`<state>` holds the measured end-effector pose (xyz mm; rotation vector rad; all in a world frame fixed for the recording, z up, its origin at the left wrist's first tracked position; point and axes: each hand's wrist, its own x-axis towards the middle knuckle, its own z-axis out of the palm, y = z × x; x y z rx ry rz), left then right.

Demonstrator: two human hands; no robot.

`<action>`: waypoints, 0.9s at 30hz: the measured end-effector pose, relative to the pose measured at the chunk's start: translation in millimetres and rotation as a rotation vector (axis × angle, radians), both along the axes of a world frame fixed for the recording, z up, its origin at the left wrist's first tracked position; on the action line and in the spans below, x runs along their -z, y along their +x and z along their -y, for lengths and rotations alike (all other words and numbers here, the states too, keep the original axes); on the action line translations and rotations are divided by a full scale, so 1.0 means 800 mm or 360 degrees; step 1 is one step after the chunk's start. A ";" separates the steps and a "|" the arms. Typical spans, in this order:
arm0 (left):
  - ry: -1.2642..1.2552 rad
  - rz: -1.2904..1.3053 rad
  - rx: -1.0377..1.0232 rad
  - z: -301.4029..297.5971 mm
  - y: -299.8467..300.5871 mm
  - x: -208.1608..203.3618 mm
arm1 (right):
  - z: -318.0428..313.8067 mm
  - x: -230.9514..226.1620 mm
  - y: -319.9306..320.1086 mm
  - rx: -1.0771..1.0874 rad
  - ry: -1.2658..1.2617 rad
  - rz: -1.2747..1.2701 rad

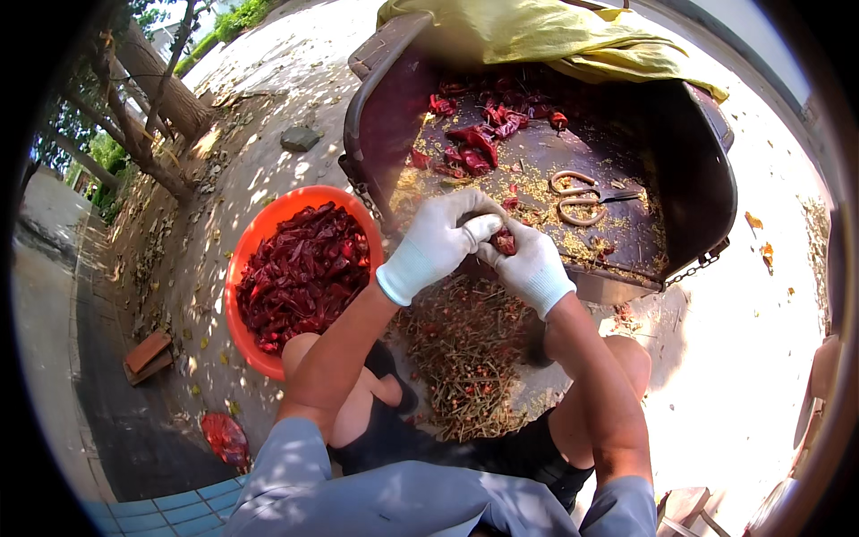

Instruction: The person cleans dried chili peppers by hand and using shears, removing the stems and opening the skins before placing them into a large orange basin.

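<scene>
Both my hands wear white knitted gloves and meet in front of the near edge of a dark cart bed [626, 237]. Between the fingers of my right hand [530, 261] is a dried red chili pepper [504, 242]. My left hand [445, 240] is closed in a pinch against the same pepper, its thumb and forefinger at the pepper's upper end. More dried red peppers [474, 148] lie in the cart among scattered yellow seeds. Scissors [586, 197] with looped handles rest there too, to the right of my hands.
An orange basin [234, 295] full of dark red pepper pieces stands to my left. Below my hands, a heap of stems and scraps [470, 358] lies between my legs. Yellow cloth [573, 36] drapes the cart's far side. A chain [693, 271] hangs at its right corner.
</scene>
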<state>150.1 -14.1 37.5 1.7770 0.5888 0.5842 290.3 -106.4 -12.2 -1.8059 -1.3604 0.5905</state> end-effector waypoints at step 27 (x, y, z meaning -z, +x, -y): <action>0.0042 -0.0142 -0.0365 -0.045 0.043 0.047 | 0.014 -0.051 0.009 0.0349 0.0011 -0.1154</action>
